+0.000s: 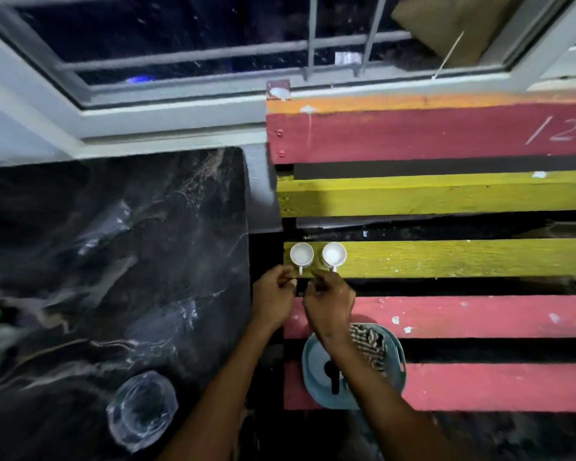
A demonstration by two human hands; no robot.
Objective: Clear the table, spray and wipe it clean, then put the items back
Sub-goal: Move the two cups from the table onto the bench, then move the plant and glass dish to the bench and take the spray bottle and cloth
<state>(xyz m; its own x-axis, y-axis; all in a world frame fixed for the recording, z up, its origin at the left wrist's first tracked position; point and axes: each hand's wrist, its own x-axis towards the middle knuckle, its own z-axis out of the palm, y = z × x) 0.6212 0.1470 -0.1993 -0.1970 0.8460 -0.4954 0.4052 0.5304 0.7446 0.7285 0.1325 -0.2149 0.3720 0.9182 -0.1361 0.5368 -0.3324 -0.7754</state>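
Two white cups stand side by side on a yellow slat of the painted pallet bench (446,257): the left cup (301,253) and the right cup (334,253), both upright with their handles turned toward me. My left hand (275,296) hovers just below the left cup's handle with its fingers pinched together. My right hand (330,302) reaches the right cup's handle in the same way. The blur hides whether either hand grips a handle. The black marble table (113,261) lies to the left.
A clear plastic-wrapped bowl (142,410) sits on the table's near part. A blue basket (398,357) with a striped cloth (369,344) and a black-topped item (333,377) rests on the red slats under my right forearm. Window bars run along the back.
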